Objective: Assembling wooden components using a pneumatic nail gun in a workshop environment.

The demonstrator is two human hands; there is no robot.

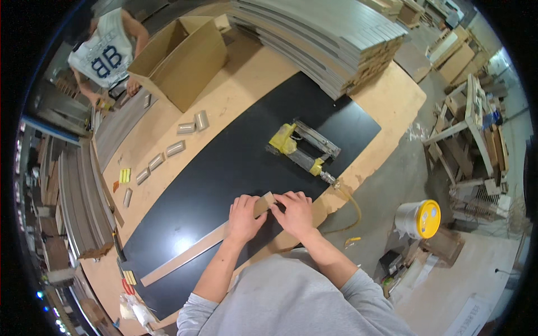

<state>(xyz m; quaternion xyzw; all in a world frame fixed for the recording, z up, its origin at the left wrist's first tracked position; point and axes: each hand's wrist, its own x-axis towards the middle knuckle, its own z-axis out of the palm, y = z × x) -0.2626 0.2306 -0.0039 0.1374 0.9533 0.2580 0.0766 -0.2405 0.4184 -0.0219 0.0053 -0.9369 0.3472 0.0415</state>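
Note:
A long, narrow wooden strip [190,251] lies slantwise over a glossy black panel [224,162], running from the lower left up to my hands. My left hand [244,218] is closed around the strip near its upper end, thumb on the near side. At that end my right hand [294,214] has thumb and fingertips pinched together against the strip's tip; whether a small piece is also between them is hidden. Beyond my right hand a nail gun [302,148] with yellow wrapping rests on the panel, joined to a yellow air hose [357,210].
Stacked grey boards [325,42] and an open cardboard box [188,64] stand at the far side. Several nail strips [175,148] lie left of the panel. Across the table a person [109,50] works. A white bucket with yellow lid [417,218] stands on the floor at right.

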